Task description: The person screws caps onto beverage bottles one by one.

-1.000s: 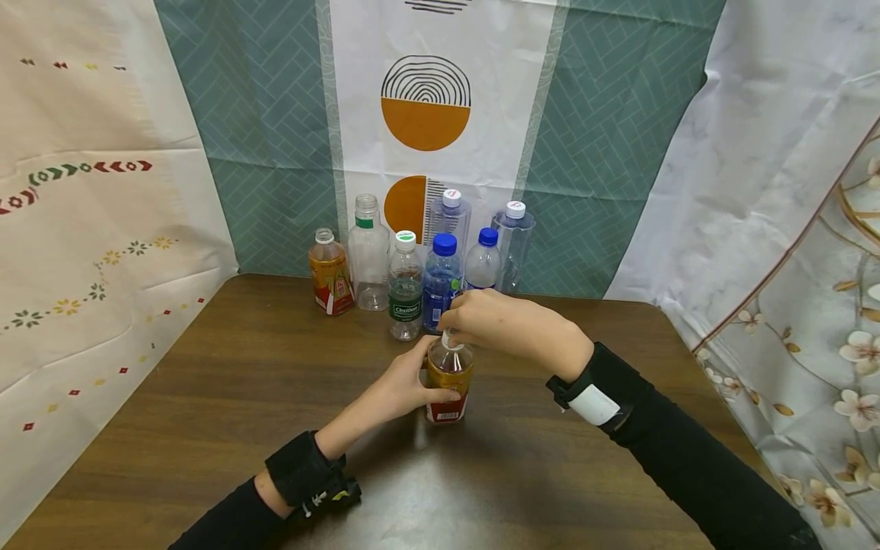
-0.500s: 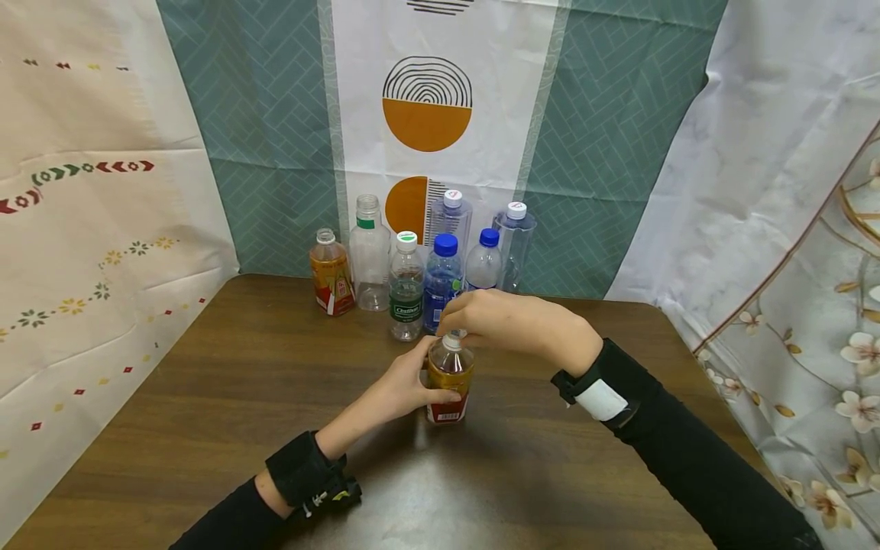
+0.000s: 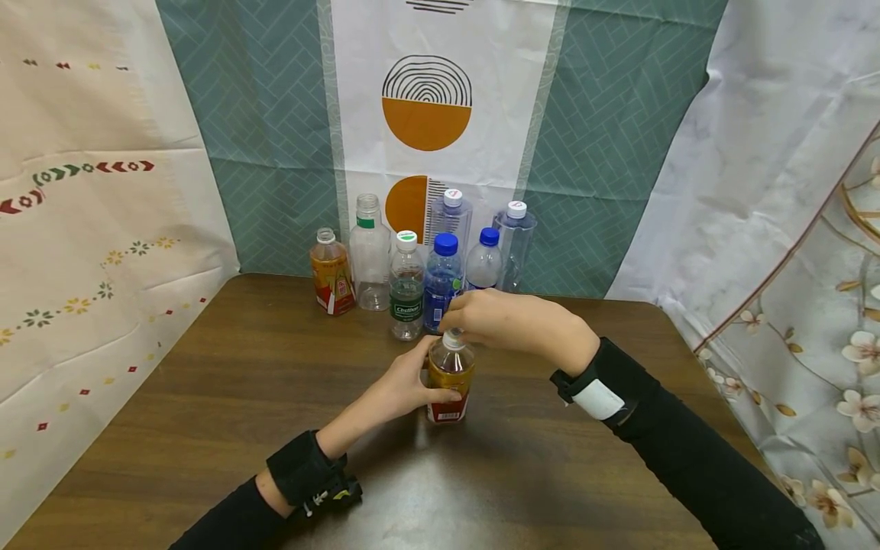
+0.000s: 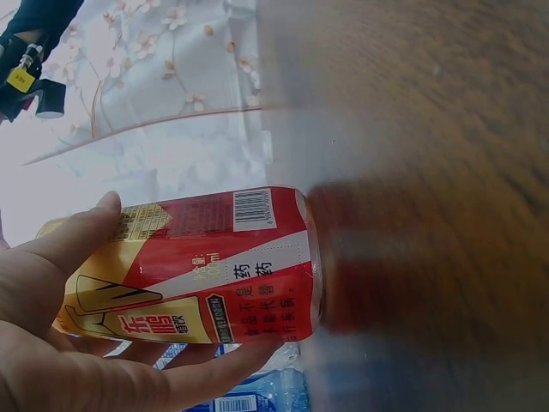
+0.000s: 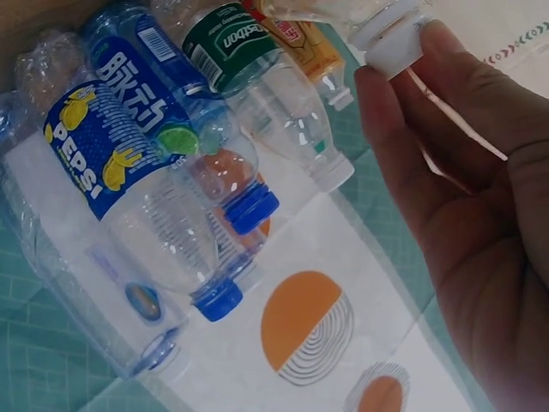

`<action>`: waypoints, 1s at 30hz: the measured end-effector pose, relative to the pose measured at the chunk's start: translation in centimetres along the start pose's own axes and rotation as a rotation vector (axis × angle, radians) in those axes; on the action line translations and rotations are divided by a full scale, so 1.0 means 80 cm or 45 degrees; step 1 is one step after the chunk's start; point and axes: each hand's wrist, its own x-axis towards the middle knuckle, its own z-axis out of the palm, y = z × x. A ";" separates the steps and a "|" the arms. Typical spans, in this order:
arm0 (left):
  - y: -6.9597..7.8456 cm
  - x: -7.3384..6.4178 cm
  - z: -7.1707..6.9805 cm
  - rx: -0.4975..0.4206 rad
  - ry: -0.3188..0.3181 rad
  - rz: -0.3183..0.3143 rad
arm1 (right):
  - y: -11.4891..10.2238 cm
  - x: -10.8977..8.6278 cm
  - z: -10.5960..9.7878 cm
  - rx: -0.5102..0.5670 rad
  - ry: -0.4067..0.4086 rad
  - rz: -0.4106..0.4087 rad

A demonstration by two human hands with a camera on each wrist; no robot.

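A plastic bottle with a red and gold label stands upright on the table, and its printed label fills the middle of the left wrist view. My left hand grips the bottle round its side, thumb in front, other fingers behind. Above it, my right hand is at the bottle's neck. In the right wrist view, the thumb and fingers of that hand pinch a white cap at the bottle's mouth. Whether the cap sits loose or tight cannot be told.
Several bottles stand at the back of the wooden table: a similar red and gold one without a cap, a clear uncapped one, a green-labelled one, a blue-capped one and others behind my right hand. Patterned cloths hang around the table.
My right hand has shifted slightly to the right, its fingers moving about the cap. The left hand and the bottle have stayed in place.
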 end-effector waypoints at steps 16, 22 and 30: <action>-0.002 -0.001 -0.001 0.029 0.002 0.047 | 0.014 -0.013 0.019 0.141 0.164 -0.076; -0.002 -0.002 0.000 0.019 0.005 0.051 | 0.019 -0.015 0.029 0.172 0.221 -0.114; -0.002 -0.001 0.002 0.031 0.016 0.082 | 0.017 -0.015 0.032 0.174 0.241 -0.046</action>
